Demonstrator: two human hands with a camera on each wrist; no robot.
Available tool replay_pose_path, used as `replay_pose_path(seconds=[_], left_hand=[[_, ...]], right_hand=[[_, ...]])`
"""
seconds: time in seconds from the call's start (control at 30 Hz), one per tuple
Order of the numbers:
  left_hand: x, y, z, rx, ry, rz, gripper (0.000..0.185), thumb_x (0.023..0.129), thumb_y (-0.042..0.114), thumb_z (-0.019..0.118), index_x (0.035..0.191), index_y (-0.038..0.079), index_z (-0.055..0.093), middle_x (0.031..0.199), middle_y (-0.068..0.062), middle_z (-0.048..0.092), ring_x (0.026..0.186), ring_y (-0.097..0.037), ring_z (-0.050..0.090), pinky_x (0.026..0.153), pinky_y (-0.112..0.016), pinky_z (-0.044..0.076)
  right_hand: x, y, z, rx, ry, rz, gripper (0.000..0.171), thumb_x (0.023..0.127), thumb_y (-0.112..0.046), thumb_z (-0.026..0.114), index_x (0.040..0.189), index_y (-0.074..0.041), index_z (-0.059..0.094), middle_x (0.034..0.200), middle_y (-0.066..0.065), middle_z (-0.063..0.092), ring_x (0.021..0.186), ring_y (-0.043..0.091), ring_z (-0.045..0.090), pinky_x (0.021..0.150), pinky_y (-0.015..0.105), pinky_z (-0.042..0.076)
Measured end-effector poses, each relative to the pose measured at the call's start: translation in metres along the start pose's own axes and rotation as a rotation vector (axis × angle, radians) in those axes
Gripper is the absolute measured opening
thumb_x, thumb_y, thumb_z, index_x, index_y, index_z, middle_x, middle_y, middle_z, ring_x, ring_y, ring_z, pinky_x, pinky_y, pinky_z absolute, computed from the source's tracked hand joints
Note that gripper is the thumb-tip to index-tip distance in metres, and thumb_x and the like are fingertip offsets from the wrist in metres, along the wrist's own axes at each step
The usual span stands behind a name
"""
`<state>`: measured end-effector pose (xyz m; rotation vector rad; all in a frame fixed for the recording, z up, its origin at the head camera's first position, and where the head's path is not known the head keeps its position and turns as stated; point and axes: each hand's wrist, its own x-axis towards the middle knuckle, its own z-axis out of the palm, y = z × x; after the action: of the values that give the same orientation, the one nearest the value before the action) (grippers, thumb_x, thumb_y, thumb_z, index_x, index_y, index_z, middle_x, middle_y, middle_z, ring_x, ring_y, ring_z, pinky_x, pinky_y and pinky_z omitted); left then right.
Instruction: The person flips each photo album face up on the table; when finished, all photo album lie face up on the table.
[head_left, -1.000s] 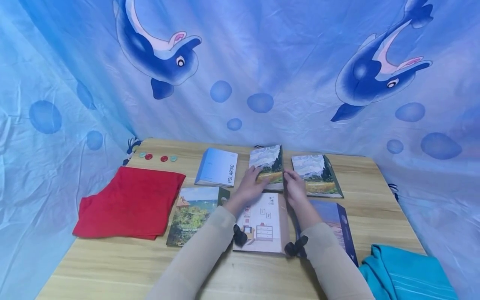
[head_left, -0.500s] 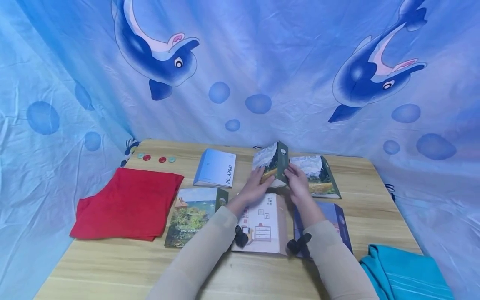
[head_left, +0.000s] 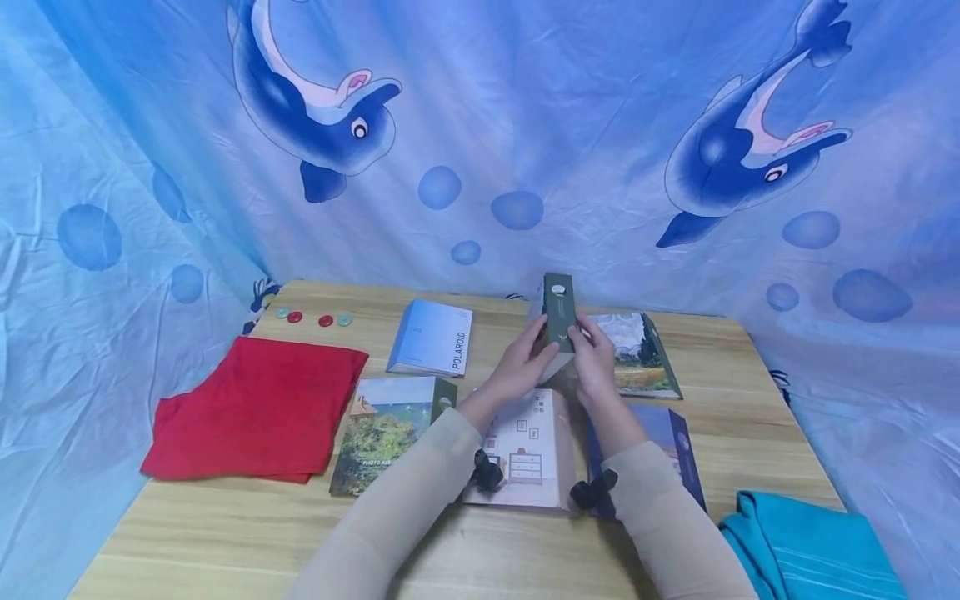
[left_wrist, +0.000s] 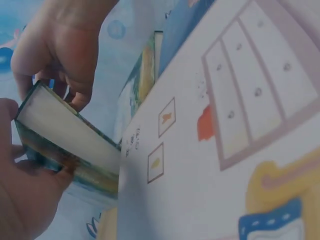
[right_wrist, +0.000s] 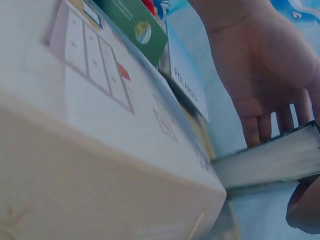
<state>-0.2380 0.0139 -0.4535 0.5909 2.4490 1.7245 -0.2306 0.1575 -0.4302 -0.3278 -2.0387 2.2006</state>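
Note:
Both hands grip a thick photo album (head_left: 560, 312) over the back of the table, its dark green spine turned up toward me. My left hand (head_left: 517, 364) holds the left cover side, thumb near the spine's lower end. On the opposite side, my right hand (head_left: 595, 358) grips it, thumb on the spine. The white page block (left_wrist: 70, 122) shows in the left wrist view between the two hands. Just in front lies a white album (head_left: 528, 429) with a drawn room on its cover. A matching landscape album (head_left: 641, 367) lies right of my right hand.
A blue POLAROID album (head_left: 431, 337) and a garden-picture album (head_left: 386, 429) lie to the left, a dark blue album (head_left: 672, 437) to the right. Red cloth (head_left: 258, 408) covers the table's left side; teal cloth (head_left: 817, 542) sits front right. Several small red and green discs (head_left: 326, 320) lie back left.
The held album has turned from lying with its landscape cover up to standing with its spine facing me. The right hand has moved onto the spine. Other albums and cloths stay put.

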Motion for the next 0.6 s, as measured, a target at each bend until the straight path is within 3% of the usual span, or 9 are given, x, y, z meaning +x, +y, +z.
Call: replay_pose_path(seconds=[0.2,0.37,0.5,0.6], left_hand=[[-0.002,0.001,-0.003,-0.042,0.057,-0.015,0.065,0.105,0.035,0.047,0.163,0.018,0.023,0.167,-0.008,0.023,0.151,-0.027,0.027,0.122,-0.042,0.024],[-0.004,-0.004,-0.007,-0.016,0.100,-0.064,0.070,0.103,0.045,0.050,0.162,0.017,0.025,0.168,-0.006,0.021,0.151,-0.030,0.025,0.121,-0.050,0.024],[-0.004,-0.006,-0.010,-0.004,0.129,-0.081,0.077,0.099,0.051,0.056,0.162,0.017,0.027,0.168,-0.005,0.022,0.150,-0.031,0.029,0.120,-0.049,0.028],[-0.003,-0.008,-0.012,-0.002,0.136,-0.076,0.079,0.097,0.052,0.059,0.161,0.017,0.028,0.167,-0.005,0.024,0.147,-0.032,0.034,0.117,-0.048,0.033]], right_hand=[[-0.006,0.000,0.009,0.043,-0.028,-0.053,0.043,0.105,-0.008,0.044,0.147,-0.007,0.053,0.150,0.012,0.049,0.131,0.024,0.048,0.108,0.035,0.042],[-0.006,0.010,0.013,-0.041,-0.095,-0.062,0.046,0.101,-0.001,0.051,0.147,-0.008,0.054,0.137,0.018,0.055,0.122,0.022,0.054,0.101,0.026,0.049],[0.000,0.022,0.009,-0.150,-0.115,-0.038,0.047,0.101,-0.013,0.061,0.147,-0.008,0.053,0.143,0.020,0.053,0.130,0.029,0.052,0.106,0.034,0.048],[0.005,0.031,0.004,-0.245,-0.125,0.013,0.053,0.101,-0.028,0.063,0.149,-0.010,0.050,0.152,0.019,0.046,0.140,0.035,0.044,0.113,0.044,0.041]])
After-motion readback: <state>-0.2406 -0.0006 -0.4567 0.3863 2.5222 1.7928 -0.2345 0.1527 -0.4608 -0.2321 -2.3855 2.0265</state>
